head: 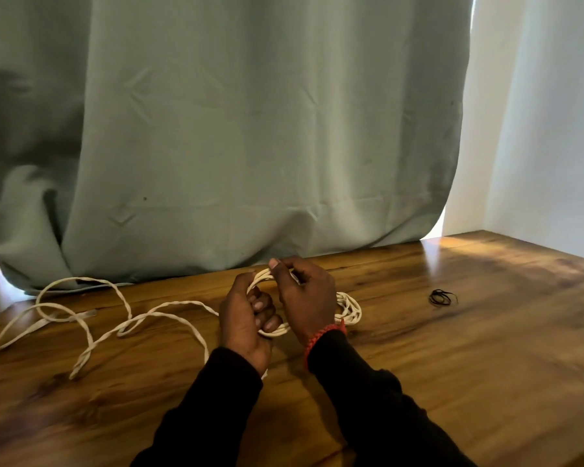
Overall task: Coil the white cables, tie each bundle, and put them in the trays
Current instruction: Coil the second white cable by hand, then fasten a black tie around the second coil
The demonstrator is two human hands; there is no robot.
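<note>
Grey-green curtain fills the back of the view, hanging down to the far edge of the table; a pale wall shows to its right.

Wooden table, glossy brown with dark grain, spans the lower half. Light glare on its far right corner.

White cable, twisted along its length, lies in loose loops over the left part of the table, one end trailing toward the left edge. Its near end runs into the hands, where several turns are gathered into a coil; part of the coil sticks out to the right of the right hand and sits just above or on the table, cannot tell which.

Two black sleeves come in from the bottom edge.

Left hand: fingers curled round the coil's left side, gripping the turns in the fist.

Right hand: thumb and fingers pinch the top of the coil, thumb tip raised. Red braided band on that wrist.

Small black ties, a thin tangled bunch, lie on the table well apart to the right of the hands.
</note>
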